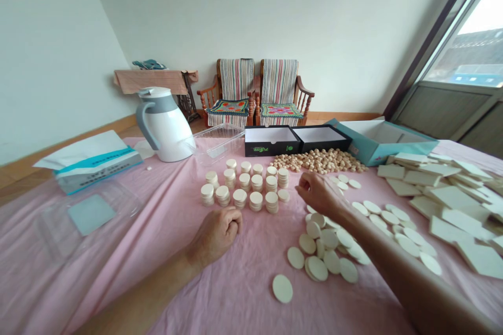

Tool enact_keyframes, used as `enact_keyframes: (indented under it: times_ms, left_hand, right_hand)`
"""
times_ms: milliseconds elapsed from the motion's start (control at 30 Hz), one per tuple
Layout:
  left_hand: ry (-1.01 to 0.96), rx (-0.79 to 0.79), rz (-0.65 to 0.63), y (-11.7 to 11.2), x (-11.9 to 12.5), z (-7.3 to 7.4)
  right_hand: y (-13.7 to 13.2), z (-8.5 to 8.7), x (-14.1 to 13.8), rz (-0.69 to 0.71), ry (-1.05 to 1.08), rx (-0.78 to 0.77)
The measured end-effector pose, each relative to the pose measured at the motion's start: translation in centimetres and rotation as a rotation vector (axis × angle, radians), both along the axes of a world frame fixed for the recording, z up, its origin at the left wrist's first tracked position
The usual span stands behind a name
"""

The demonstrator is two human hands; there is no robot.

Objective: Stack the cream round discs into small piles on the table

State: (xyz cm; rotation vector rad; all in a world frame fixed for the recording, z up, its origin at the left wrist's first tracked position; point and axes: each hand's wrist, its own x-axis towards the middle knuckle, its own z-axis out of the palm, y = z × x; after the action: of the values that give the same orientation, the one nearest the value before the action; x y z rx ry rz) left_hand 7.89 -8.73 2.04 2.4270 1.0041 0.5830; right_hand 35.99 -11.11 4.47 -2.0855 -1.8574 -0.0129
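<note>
My left hand (220, 230) rests on the pink cloth as a loose fist, just in front of the stacks, and nothing shows in it. With curled fingers, my right hand (312, 188) is at the right end of the stacks, beside a low stack of discs (283, 195). Whether those fingers hold anything is hidden. Several short stacks of round cream-coloured discs (257, 197) stand in uneven rows between and beyond my hands. Loose discs (330, 238) lie in a spread pile under and around my right forearm. One single disc (282, 288) lies nearer to me.
Small wooden pieces (320, 159) are heaped before two black boxes (271, 141). A teal box (387, 138) and a pile of square pale tiles (451, 193) are at right. On the left stand a white jug (168, 128), a tissue pack (94, 162) and a clear plastic tray (88, 214).
</note>
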Motion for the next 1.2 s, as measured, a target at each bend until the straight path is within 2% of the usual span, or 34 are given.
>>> enact_keyframes:
  times_ms: [67, 200, 333, 567, 700, 800, 867, 1000, 1200]
  left_hand:
    - [0.005, 0.007, 0.002, 0.0, 0.0, 0.0]
    - [0.016, 0.008, 0.011, -0.1, 0.1, 0.2]
    - [0.001, 0.012, 0.015, -0.1, 0.1, 0.2]
    - [0.013, 0.005, 0.015, 0.0, 0.1, 0.3]
    - [0.027, 0.014, 0.017, -0.1, 0.2, 0.4]
    - [0.028, 0.022, 0.013, -0.1, 0.1, 0.4]
    - [0.028, 0.023, 0.007, -0.1, 0.1, 0.3]
    - [0.024, 0.019, -0.006, 0.0, 0.1, 0.2]
    - [0.015, 0.013, 0.001, 0.0, 0.0, 0.1]
  right_hand:
    - [0.3, 0.2, 1.9, -0.059, -0.015, 0.037]
    - [0.3, 0.0, 4.4, 0.004, -0.055, -0.079]
    - [0.2, -0.5, 3.9, 0.002, -0.116, -0.144]
    - [0.7, -1.3, 2.5, -0.05, -0.122, -0.069]
    - [0.2, -0.6, 1.1, 0.13, -0.015, 0.112]
    - [-0.5, 0.0, -0.6, 0.323, 0.039, 0.142]
    - [-0.9, 0.2, -1.5, 0.399, 0.041, 0.132]
    - [-1.1, -0.1, -2.4, 0.443, 0.029, 0.1]
    - [-0.8, -0.2, -2.2, 0.461, 0.049, 0.112]
